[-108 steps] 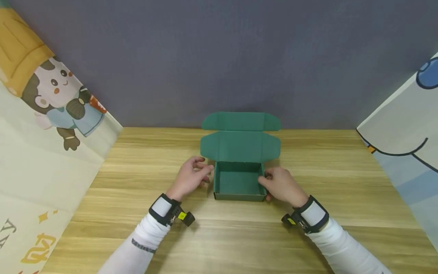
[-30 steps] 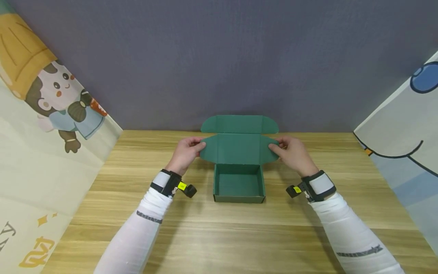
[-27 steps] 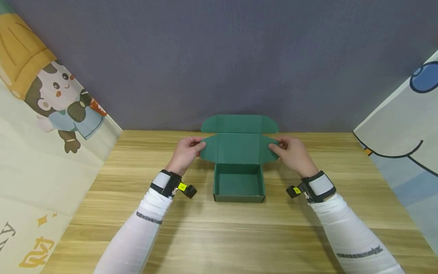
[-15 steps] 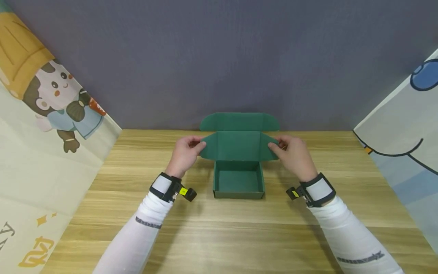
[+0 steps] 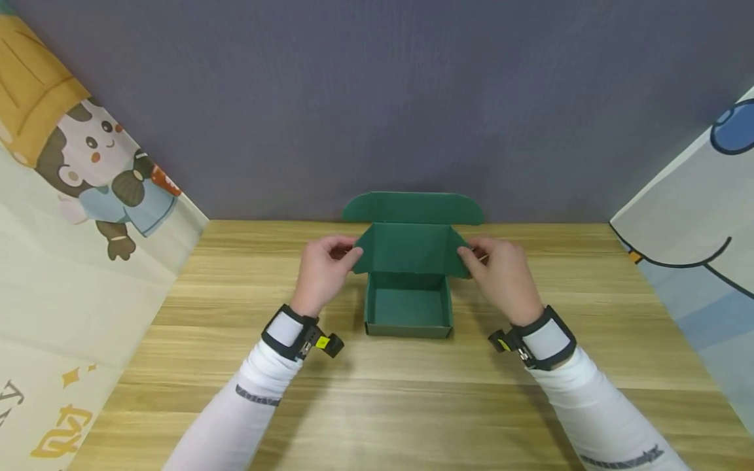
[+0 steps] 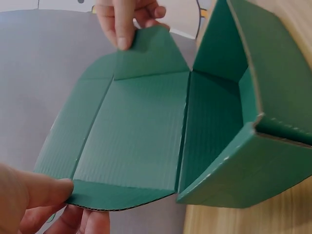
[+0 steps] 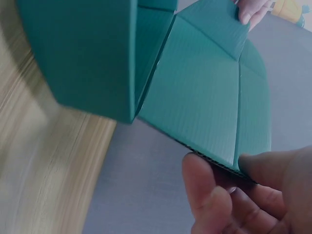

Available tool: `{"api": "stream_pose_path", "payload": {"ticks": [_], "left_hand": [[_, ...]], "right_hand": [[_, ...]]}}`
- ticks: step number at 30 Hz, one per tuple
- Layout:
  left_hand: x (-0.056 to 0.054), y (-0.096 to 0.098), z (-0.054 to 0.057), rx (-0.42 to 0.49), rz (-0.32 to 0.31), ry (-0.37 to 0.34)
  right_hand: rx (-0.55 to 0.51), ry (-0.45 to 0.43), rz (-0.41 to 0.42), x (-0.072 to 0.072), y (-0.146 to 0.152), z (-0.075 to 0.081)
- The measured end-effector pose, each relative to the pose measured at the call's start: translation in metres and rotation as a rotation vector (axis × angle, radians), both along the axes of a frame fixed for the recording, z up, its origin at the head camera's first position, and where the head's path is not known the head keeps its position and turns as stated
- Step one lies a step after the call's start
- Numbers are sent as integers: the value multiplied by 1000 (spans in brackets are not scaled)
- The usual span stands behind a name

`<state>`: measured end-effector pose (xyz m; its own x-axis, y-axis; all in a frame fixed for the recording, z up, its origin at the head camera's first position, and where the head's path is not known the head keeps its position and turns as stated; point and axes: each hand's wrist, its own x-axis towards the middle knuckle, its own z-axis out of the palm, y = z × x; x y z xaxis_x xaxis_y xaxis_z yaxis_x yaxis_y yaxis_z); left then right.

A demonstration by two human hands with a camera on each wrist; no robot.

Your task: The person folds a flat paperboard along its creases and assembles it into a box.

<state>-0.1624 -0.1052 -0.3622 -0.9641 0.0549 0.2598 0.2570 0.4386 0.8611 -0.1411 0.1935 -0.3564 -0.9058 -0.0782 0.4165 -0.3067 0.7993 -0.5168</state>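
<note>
A small green cardboard box (image 5: 409, 332) stands on the wooden table with its lid (image 5: 410, 248) raised at the back and nothing inside. My left hand (image 5: 324, 269) pinches the lid's left side flap (image 6: 119, 196) between thumb and fingers. On the other side, my right hand (image 5: 502, 275) pinches the right side flap (image 5: 456, 254) the same way. Both side flaps tilt inward from the lid panel. Beyond the panel, the front tuck flap (image 5: 412, 208) stands up with its rounded ends spread. In the right wrist view, the thumb lies on the flap's inner face, fingers beneath.
The wooden table (image 5: 406, 405) runs back to a dark grey wall panel (image 5: 377, 98) close behind the lid. Printed cartoon sheets hang at the left (image 5: 71, 294) and right (image 5: 713, 261). Each wrist wears a strapped camera.
Both hands went from the box's sides up to the lid's side flaps and took hold of them. Over the last half second the flaps have folded inward, and the hands have come slightly closer together.
</note>
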Motion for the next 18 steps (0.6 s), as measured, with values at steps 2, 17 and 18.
{"api": "stream_pose_path", "payload": {"ticks": [2, 17, 18], "left_hand": [[2, 2, -2, 0, 6, 17], [16, 26, -17, 96, 56, 131], [17, 27, -19, 97, 60, 135]], "right_hand": [[-9, 3, 2, 2, -2, 1], [-66, 28, -45, 10, -14, -11], [-74, 31, -45, 11, -15, -12]]}}
